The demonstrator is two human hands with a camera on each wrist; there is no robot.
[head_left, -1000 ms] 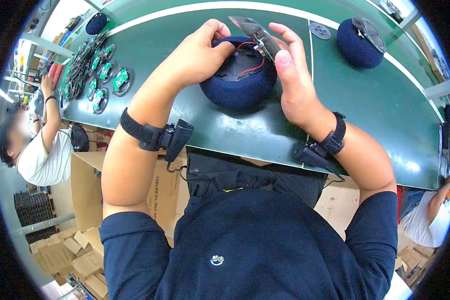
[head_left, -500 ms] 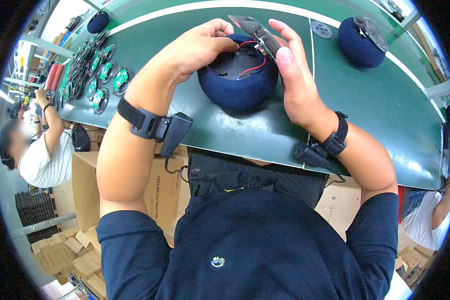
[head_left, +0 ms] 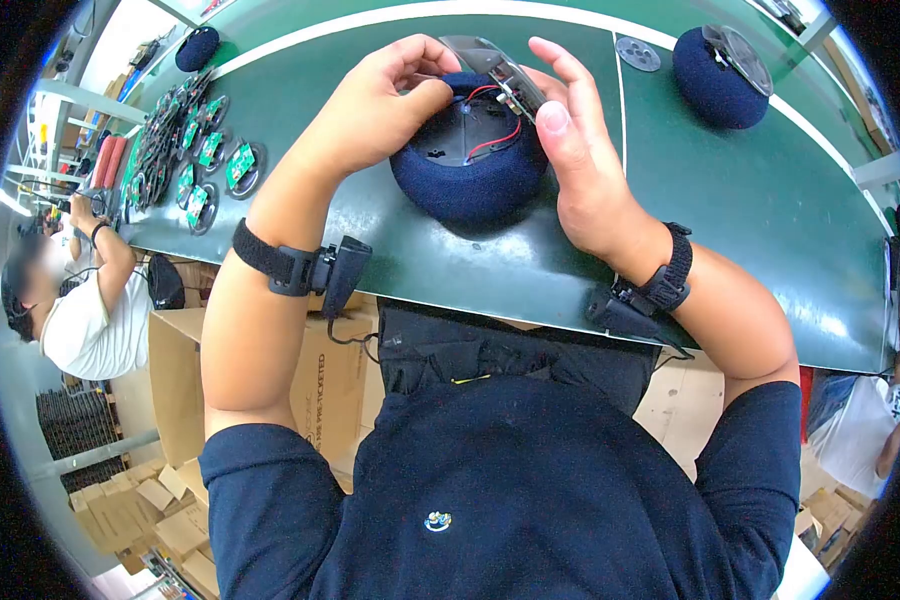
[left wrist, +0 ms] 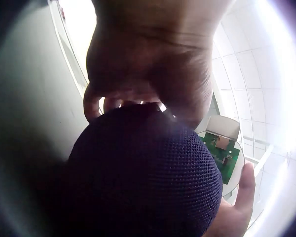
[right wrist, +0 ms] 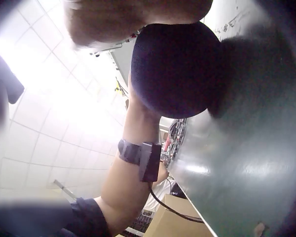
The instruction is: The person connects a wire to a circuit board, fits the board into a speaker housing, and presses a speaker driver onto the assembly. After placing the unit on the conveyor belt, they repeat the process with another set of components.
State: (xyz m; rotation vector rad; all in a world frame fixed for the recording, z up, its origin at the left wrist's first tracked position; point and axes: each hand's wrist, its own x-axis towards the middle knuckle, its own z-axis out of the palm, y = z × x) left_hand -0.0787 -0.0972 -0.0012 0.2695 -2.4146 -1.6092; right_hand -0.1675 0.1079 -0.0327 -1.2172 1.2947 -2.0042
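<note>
A dark blue, knit-covered round speaker body (head_left: 470,195) stands on the green table with its black hollow top showing. My left hand (head_left: 390,105) grips its far left rim, thumb at the opening and fingers behind. At the right, my right hand (head_left: 595,170) holds a round see-through cover (head_left: 495,65) tilted up over the rim, thumb by its lower edge and index finger raised. Red wires (head_left: 500,142) run from the opening to the cover. In the left wrist view, a green circuit board (left wrist: 226,165) sits on the cover's inner face.
Many black discs with green boards (head_left: 198,205) are piled at the left. A second blue speaker body (head_left: 710,85) with its cover stands at the right, beside a grey holed disc (head_left: 638,54). An open carton (head_left: 335,385) stands below the table edge. Another person sits far left.
Both hands, the speaker body and the cover have shifted slightly left. My left thumb has drawn back from inside the opening toward the rim, and more of the hollow shows.
</note>
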